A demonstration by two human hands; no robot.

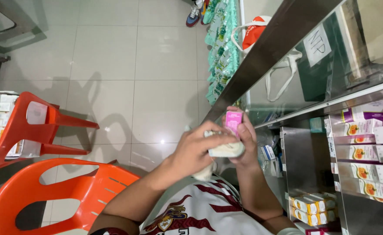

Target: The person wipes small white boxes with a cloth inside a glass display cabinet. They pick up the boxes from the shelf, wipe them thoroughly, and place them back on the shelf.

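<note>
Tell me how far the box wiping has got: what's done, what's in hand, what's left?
Done: cannot be told; boxes on the glass cabinet shelves sit in tidy rows, but none shows whether it was wiped. In hand: the right hand holds a small pink box while the left hand presses a white cloth against it. Left: probably returning this box; how many remain is unclear.

small pink box (233,121), upright, gripped at chest height, pale cloth (224,149) pressed against its lower part
</note>
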